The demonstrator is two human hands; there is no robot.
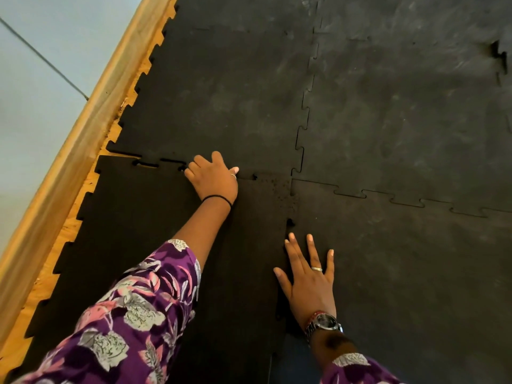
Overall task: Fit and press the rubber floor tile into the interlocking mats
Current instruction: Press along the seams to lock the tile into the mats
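Note:
A black rubber floor tile [133, 228] with puzzle-tooth edges lies at the lower left, among the laid interlocking mats [401, 120]. My left hand [213, 177] rests with curled fingers on the tile's far edge, where its teeth meet the mat beyond; left of the hand the seam shows open gaps. My right hand [309, 278] lies flat, fingers spread, on the seam between the tile's right edge and the neighbouring mat [415, 273]. Neither hand holds anything.
A wooden skirting board [83, 128] and a strip of bare wooden floor [69, 231] run along the left, below a pale wall [33, 106]. Far right, one mat joint [500, 55] stands lifted and open.

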